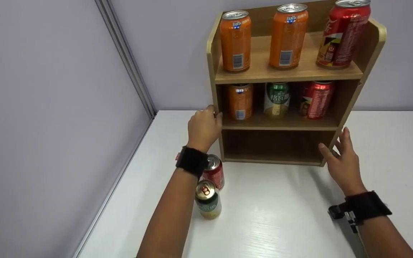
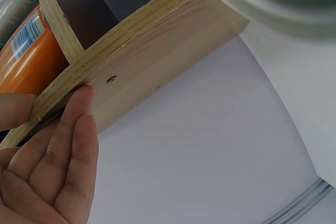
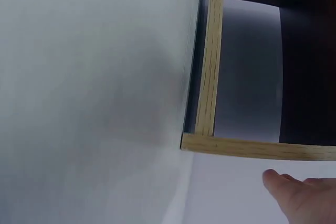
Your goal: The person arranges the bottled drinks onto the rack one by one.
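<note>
A small wooden shelf stands on the white table. My left hand grips its left side panel, thumb at the front edge and fingers along the outer face. By the lower right side panel is my right hand, fingers extended; in the right wrist view its thumb looks apart from the wood. On top stand two orange Fanta cans and a red can. The middle tier holds an orange can, a green-and-white can and a red can. Nothing shows in the bottom tier.
Beside my left forearm, a red can and a green-and-gold can stand on the table, partly covered by the wrist. A pale wall rises behind the shelf, and a partition borders the left.
</note>
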Motion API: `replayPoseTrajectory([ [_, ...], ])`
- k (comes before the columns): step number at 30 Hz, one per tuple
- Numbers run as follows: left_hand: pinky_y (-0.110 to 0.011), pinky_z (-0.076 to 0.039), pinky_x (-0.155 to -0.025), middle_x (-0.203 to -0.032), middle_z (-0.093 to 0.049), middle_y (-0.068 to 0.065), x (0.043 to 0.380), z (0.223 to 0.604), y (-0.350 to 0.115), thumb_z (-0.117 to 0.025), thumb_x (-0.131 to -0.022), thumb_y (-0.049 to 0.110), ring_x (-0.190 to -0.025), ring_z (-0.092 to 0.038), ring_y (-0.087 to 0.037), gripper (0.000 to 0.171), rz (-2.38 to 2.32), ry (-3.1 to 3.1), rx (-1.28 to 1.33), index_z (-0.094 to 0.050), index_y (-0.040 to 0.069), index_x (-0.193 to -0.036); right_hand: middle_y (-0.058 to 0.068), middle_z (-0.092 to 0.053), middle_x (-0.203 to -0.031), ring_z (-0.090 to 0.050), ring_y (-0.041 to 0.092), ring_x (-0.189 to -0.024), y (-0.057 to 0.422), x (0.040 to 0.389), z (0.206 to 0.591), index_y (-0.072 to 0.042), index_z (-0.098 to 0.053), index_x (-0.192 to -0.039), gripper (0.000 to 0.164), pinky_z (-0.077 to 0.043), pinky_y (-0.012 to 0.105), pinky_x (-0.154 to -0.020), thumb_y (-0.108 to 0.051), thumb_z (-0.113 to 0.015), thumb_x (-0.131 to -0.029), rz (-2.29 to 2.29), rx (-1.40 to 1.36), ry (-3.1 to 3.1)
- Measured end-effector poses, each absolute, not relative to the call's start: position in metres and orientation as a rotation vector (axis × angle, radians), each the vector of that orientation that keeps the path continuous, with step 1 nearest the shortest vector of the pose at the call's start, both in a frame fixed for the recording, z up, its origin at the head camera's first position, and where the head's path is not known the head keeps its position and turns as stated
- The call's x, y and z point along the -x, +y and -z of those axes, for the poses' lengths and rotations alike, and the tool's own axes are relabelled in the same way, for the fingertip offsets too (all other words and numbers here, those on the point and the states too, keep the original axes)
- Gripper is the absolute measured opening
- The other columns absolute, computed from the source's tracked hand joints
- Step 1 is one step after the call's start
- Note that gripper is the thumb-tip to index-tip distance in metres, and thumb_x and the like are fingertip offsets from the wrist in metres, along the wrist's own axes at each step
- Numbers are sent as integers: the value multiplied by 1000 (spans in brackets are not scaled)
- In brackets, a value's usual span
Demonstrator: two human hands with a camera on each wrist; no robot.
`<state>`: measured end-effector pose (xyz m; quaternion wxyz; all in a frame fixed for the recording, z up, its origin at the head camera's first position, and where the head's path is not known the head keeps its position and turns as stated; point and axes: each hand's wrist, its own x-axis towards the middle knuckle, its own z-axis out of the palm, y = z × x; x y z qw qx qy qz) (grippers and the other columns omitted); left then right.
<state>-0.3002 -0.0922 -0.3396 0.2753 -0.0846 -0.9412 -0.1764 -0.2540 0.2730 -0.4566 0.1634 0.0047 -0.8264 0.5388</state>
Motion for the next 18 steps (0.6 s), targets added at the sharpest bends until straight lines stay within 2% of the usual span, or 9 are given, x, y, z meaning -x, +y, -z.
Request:
replayPoseTrajectory([
  [6, -40, -52, -56, -79, -70, -11, 301, 342, -85, -59, -97, 26, -66, -68, -26, 26, 494, -2533, 280, -69, 2, -96, 10, -21, -159, -27, 44, -138, 279, 254, 460, -48, -7, -152, 70, -30, 59, -103, -37, -52, -100, -1541, 31, -2391],
  [9, -40, -52, -56, -79, -70, -11, 299, 342, -89, -59, -97, 26, -67, -68, -27, 27, 488, -2547, 266, -69, 2, -97, 16, -27, -156, -32, 47, -134, 273, 256, 465, -41, -10, -155, 66, -33, 60, -101, -37, -48, -102, -1531, 42, -2413],
  [13, -41, -51, -55, -76, -69, -11, 294, 340, -96, -60, -97, 26, -64, -67, -27, 26, 493, -2553, 203, -70, 3, -95, 18, -33, -152, -36, 43, -133, 264, 262, 467, -27, -18, -157, 58, -35, 56, -102, -32, -43, -104, -1513, 2, -2415],
  [18, -38, -51, -55, -77, -70, -9, 294, 340, -95, -58, -99, 29, -64, -66, -22, 30, 595, -2579, 254, -70, 2, -102, 18, -34, -152, -36, 38, -135, 272, 261, 464, -24, -22, -156, 53, -34, 54, -103, -26, -37, -106, -1468, -3, -2407],
])
